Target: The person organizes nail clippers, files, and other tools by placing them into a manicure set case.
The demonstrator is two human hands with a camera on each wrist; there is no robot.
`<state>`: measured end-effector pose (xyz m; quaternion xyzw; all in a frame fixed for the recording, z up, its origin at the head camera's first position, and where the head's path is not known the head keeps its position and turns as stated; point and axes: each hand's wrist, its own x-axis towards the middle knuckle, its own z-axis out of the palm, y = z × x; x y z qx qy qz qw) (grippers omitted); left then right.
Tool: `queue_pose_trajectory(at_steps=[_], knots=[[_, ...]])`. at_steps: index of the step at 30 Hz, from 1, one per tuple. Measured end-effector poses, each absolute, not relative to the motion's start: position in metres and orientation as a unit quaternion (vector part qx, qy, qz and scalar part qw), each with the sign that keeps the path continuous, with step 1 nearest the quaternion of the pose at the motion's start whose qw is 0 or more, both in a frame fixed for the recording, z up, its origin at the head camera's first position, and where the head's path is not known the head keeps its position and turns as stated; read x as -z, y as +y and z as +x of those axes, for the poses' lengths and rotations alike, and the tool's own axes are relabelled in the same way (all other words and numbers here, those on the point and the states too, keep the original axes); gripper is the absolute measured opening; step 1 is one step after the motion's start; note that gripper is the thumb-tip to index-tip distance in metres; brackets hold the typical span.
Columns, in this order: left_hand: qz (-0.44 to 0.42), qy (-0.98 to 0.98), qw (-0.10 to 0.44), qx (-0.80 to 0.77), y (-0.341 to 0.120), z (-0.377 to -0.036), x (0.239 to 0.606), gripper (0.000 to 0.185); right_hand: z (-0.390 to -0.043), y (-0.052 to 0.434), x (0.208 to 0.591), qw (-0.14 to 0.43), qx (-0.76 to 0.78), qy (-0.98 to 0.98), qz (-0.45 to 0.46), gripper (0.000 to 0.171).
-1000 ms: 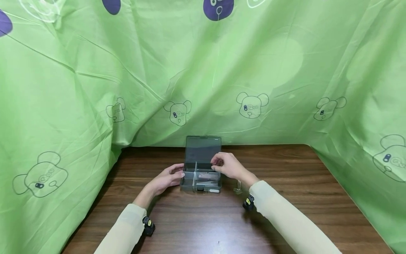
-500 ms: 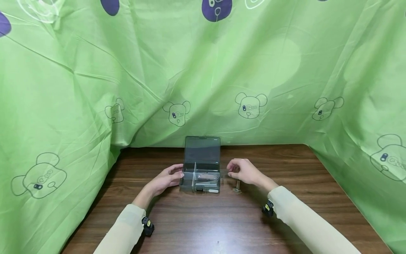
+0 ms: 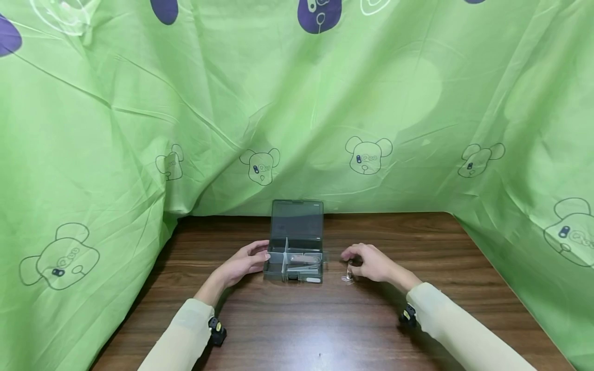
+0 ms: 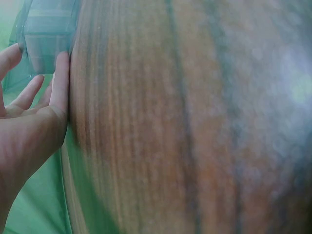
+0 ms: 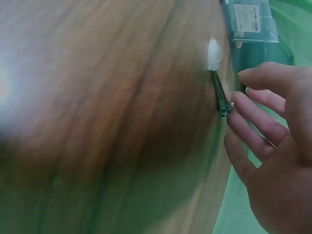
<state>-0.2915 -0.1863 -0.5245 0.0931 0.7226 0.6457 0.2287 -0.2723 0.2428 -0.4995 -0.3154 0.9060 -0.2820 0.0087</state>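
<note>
On the wooden table (image 3: 278, 330) the open compartment box (image 3: 293, 260) was steadied by the left hand (image 3: 244, 261), fingers straight against its left wall; just right of it, the small clear clip (image 3: 348, 271) was touched by the loosely curled right hand (image 3: 373, 263); whether it was pinched could not be told; a light, square pinch was judged best

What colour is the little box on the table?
The box is see-through smoky grey with clear dividers; the head view shows it best.

Dark wood-grain table (image 3: 325, 330), bearing an open grey compartment box (image 3: 294, 255) and, just beside it, a small clear clip (image 3: 348, 271).
</note>
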Motion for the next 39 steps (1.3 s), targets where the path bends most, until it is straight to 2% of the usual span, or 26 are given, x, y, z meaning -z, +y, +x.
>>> queue_pose_trajectory(at_steps=[7, 16, 39], knots=[[0.095, 0.723, 0.228, -0.645, -0.186, -0.293, 0.526, 0.07, -0.266, 0.255, 0.511, -0.012, 0.271, 0.91, -0.315, 0.03], [0.095, 0.72, 0.227, -0.648, -0.188, -0.292, 0.526, 0.069, -0.264, 0.259, 0.517, -0.023, 0.267, 0.914, -0.303, 0.018], [0.098, 0.722, 0.232, -0.644, -0.188, -0.293, 0.527, 0.071, -0.265, 0.258, 0.524, -0.031, 0.279, 0.921, -0.27, 0.022]])
